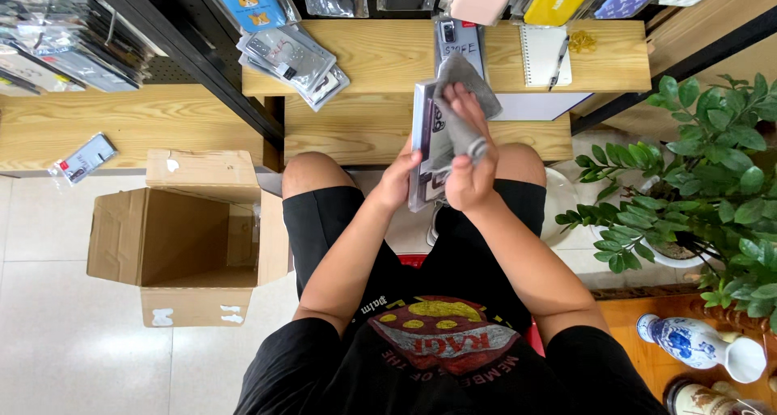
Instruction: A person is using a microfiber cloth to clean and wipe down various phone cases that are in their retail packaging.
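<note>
Wiping a packaged phone case with a grey cloth, mid-job.

The left hand (396, 180) is clenched on the edge of a flat packaged phone case (424, 144), held upright above the knees in front of the wooden desk (364, 132). The right hand (468, 168) grips a grey cloth (468, 99) pressed against the package's face. By the look of it the wiping is under way on this one item. A small pile of similar packaged cases (295, 59) lies on the desk's upper shelf, and one more lies on the desk at far left. An open cardboard box (190, 237) stands on the floor; I cannot tell what it holds.
</note>
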